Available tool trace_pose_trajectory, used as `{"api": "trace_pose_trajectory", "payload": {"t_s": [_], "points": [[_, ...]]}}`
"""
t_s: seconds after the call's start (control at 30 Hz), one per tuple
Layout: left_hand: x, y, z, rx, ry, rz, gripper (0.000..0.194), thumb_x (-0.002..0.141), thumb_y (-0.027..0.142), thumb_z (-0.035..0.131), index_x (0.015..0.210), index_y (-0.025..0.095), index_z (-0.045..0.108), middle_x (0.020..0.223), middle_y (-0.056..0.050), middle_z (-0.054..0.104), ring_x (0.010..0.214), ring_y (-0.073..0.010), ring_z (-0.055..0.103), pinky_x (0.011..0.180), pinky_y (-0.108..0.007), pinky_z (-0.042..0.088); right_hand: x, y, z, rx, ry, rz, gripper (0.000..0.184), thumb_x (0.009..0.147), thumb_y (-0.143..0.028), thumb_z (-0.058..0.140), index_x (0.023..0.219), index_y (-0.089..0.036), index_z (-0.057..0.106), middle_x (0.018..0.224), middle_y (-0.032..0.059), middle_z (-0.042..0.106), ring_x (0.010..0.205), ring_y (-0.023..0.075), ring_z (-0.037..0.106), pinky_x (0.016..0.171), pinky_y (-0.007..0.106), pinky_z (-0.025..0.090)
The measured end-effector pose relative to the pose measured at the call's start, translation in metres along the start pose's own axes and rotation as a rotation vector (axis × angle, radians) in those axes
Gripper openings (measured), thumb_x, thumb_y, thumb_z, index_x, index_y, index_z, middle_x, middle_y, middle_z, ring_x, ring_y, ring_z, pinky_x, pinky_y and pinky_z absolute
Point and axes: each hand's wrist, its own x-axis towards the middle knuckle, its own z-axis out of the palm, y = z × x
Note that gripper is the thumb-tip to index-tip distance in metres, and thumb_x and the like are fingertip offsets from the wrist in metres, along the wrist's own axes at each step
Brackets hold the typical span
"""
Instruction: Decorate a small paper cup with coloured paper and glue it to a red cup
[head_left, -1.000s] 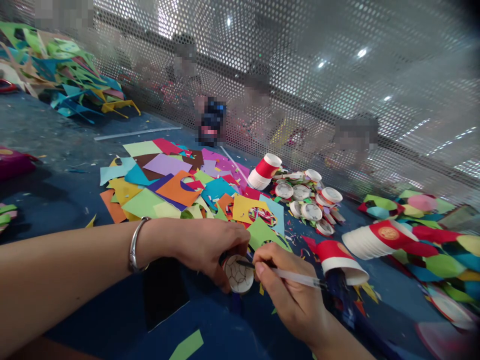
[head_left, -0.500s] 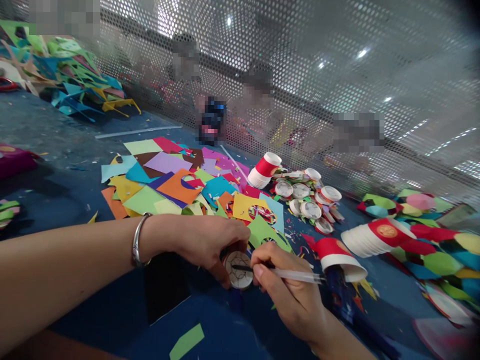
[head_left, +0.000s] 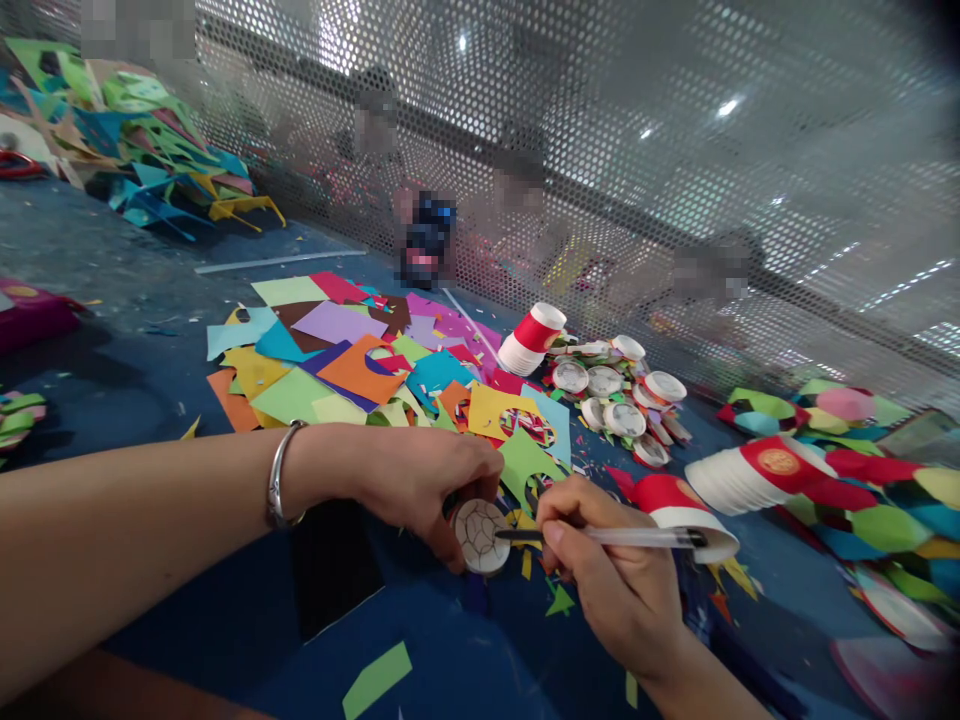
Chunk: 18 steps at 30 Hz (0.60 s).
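My left hand (head_left: 431,485) grips a small round white paper piece, the cut-off base of a paper cup (head_left: 480,537), between thumb and fingers. Dark lines form a shell-like net across its flat face. My right hand (head_left: 607,570) pinches a pen (head_left: 637,537) with a clear barrel, and its dark tip lies at the right rim of the cup base. Whether the tip touches the paper I cannot tell. Just beyond my hands lies a green paper sheet (head_left: 529,460) with a round hole cut in it.
Coloured paper sheets (head_left: 300,395) spread over the blue table (head_left: 247,610). Stacked paper cups (head_left: 531,340) stand beside a heap of drawn cup bases (head_left: 624,418). More cups (head_left: 757,475) lie at right. A perforated metal screen (head_left: 600,100) rises behind, and cut paper (head_left: 142,130) is piled far left.
My right hand has shifted right with the pen, drawing its tip from the middle of the cup base to its right rim. My left hand keeps its grip.
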Motion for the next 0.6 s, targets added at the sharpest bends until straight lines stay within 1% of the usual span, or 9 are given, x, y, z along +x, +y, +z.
{"api": "trace_pose_trajectory", "payload": {"t_s": [0.17,0.3,0.43,0.6], "points": [[-0.0013,-0.0006,0.0009,0.017,0.015,0.009,0.052,0.067,0.034,0.083,0.110,0.019,0.059,0.102,-0.004,0.064,0.087,-0.0202,0.059,0.065,-0.028,0.042,-0.0008,-0.0002,-0.0052,-0.120,0.000,-0.089,0.020,0.096,-0.015,0.046,0.079,-0.022,0.053,0.066,-0.0037,0.053,0.057,0.0122,0.049,0.055,0.028,0.036],[-0.0011,-0.0007,0.0013,0.020,0.016,0.019,0.052,0.067,0.035,0.084,0.110,0.019,0.059,0.104,-0.005,0.064,0.089,-0.0211,0.059,0.066,-0.028,0.042,0.0001,-0.0020,-0.0067,-0.166,-0.019,-0.137,0.018,0.095,-0.013,0.046,0.081,-0.022,0.052,0.065,-0.0044,0.052,0.056,0.0113,0.048,0.055,0.027,0.035],[-0.0013,0.0004,0.0010,0.038,0.027,0.009,0.049,0.068,0.039,0.084,0.105,0.020,0.058,0.100,-0.004,0.063,0.084,-0.0195,0.058,0.064,-0.028,0.041,0.0047,-0.0055,-0.0045,-0.259,-0.046,-0.210,0.017,0.094,-0.012,0.045,0.082,-0.022,0.051,0.064,-0.0041,0.053,0.054,0.0115,0.049,0.054,0.028,0.035],[-0.0015,0.0006,0.0009,0.040,0.026,0.000,0.050,0.066,0.037,0.084,0.106,0.020,0.058,0.099,-0.004,0.063,0.082,-0.0195,0.058,0.062,-0.028,0.040,0.0087,-0.0088,-0.0031,-0.282,-0.066,-0.234,0.018,0.094,-0.010,0.044,0.082,-0.022,0.051,0.062,-0.0042,0.051,0.052,0.0114,0.049,0.052,0.028,0.034]]}}
